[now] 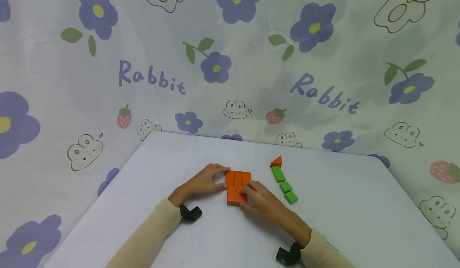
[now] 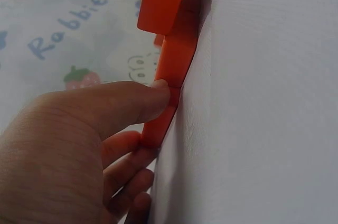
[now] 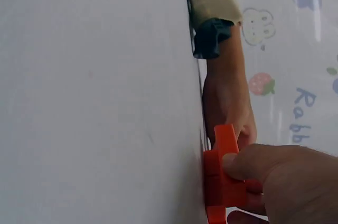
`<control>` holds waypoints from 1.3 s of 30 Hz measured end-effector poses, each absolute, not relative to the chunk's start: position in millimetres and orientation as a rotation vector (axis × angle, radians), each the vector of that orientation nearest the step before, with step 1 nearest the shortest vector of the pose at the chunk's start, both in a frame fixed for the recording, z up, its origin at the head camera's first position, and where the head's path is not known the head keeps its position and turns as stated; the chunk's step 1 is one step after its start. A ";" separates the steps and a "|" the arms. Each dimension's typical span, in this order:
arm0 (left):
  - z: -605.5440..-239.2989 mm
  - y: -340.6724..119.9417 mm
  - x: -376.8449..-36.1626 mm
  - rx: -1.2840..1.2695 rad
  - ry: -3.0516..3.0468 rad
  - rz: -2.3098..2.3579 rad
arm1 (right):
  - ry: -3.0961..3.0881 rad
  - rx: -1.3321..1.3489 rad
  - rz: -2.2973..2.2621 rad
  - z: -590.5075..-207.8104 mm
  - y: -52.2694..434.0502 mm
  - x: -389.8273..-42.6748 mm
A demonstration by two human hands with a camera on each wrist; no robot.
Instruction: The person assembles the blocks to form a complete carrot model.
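Observation:
Several orange blocks (image 1: 238, 178) lie pushed together on the white table. My left hand (image 1: 205, 179) is at their left side, its thumb and fingers holding the left orange block (image 2: 158, 126) of the far row between near and far ends. My right hand (image 1: 264, 202) pinches another orange block (image 3: 228, 176) between thumb and fingers at the near end of the group. In the left wrist view this pinched block (image 2: 162, 2) sits higher than the blocks beside it. Its underside is partly hidden, so I cannot tell how fully it rests on them.
Right of the group lies a line of loose pieces: an orange triangular block (image 1: 276, 162), a longer green block (image 1: 278, 174) and two smaller green blocks (image 1: 286, 187). A patterned cloth (image 1: 251, 60) hangs behind the table (image 1: 359, 204). Dark bands circle both wrists.

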State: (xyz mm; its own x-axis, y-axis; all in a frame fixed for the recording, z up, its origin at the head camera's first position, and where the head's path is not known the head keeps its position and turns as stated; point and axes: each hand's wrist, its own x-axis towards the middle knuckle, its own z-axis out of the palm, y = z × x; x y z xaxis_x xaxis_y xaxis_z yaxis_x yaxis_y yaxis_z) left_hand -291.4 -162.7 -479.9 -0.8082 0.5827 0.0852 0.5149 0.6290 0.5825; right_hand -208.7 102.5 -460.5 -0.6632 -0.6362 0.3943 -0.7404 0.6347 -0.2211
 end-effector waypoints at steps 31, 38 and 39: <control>-475.5 -160.9 -299.1 0.915 2.720 0.941 | -2.461 1.126 0.474 -477.6 103.2 -212.8; -480.8 -163.0 -293.8 0.918 2.722 0.957 | -2.447 1.139 0.382 -476.7 101.4 -207.7; -481.1 -163.5 -293.3 0.917 2.726 0.957 | -2.448 1.138 0.366 -476.7 100.8 -207.4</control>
State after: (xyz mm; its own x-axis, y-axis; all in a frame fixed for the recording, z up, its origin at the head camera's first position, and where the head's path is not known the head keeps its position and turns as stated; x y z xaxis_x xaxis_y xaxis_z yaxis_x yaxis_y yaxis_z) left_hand -293.3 -163.5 -481.1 -0.8113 0.5774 0.0915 0.5080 0.6188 0.5992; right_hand -207.4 100.8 -476.7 -0.5801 -0.6640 0.4717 -0.7729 0.6315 -0.0616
